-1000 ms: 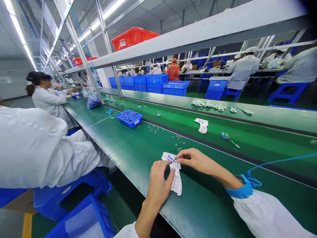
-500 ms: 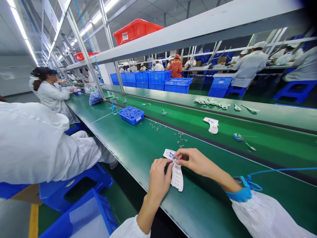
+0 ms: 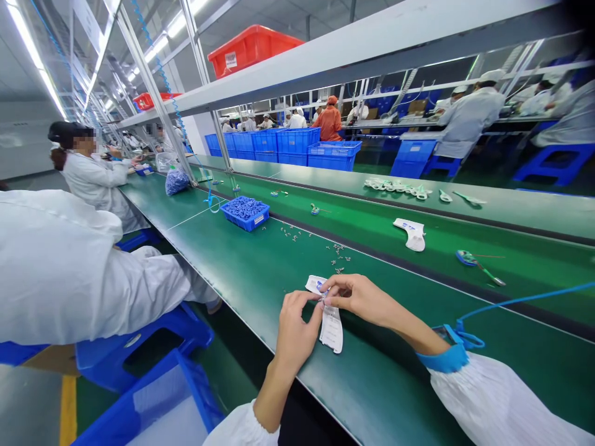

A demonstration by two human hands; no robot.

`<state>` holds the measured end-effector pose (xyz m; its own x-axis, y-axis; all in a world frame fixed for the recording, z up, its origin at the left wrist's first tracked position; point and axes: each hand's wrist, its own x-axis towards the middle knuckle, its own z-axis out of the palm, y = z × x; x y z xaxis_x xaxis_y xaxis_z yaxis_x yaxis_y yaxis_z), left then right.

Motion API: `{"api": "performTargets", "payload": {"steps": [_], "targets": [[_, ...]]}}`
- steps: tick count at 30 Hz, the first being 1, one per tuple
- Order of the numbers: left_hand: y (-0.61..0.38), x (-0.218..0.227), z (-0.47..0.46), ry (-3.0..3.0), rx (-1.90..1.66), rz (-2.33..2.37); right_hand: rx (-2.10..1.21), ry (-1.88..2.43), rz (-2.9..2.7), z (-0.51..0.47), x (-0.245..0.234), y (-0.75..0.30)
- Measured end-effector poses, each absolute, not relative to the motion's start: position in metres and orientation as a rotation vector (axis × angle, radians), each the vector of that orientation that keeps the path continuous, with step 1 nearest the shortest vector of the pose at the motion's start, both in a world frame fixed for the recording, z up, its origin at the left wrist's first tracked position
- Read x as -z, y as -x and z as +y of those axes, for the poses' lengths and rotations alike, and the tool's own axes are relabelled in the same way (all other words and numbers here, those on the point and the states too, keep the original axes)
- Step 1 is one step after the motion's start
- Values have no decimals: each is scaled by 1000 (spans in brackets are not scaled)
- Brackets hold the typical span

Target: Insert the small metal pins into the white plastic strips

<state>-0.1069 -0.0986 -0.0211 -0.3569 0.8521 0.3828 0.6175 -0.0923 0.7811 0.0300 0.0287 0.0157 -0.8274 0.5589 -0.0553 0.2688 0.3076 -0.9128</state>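
Note:
A small white flat pouch point(image 3: 331, 325) with blue print lies on the green bench point(image 3: 260, 279) right in front of me. My left hand point(image 3: 295, 331) pinches its near upper edge with curled fingers. My right hand point(image 3: 360, 297) comes in from the right and pinches the pouch's top, where a tiny metal piece sits between the fingertips of both hands. A blue wrist strap point(image 3: 441, 356) with a blue cord point(image 3: 525, 300) is around my right wrist. Several tiny metal parts point(image 3: 338, 260) are scattered on the bench just beyond my hands.
A blue tray of blue parts point(image 3: 245, 212) stands farther left. On the conveyor belt point(image 3: 511, 272) lie another white pouch point(image 3: 411, 233) and a green-handled tool point(image 3: 476, 263). A person in white point(image 3: 60, 266) sits close on my left on a blue stool point(image 3: 139, 347). Blue crates point(image 3: 288, 145) stand beyond.
My fingertips have closed together over the pouch's top edge. The white pouch and the green-handled tool on the belt have drifted to the right.

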Motion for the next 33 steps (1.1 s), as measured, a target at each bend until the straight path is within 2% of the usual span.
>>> {"api": "performTargets", "payload": {"steps": [14,20,24,29,33], "targets": [[107,21,-98,-1619,-1382,1964,-1275,753,-2394,25,-23,-27],[109,26,-98,-1575,-1325,2144,-1134,768,-2477,29,-25,-32],[106,28,-104,-1563,-1285,2269,-1215,746,-2595,33,-26,-39],[99,24,-117,-1791,-1215,2062,-1364,672,-2687,30,-23,-40],[95,23,-121,-1853,-1123,2027,-1361,721,-2771,29,-29,-31]]}}
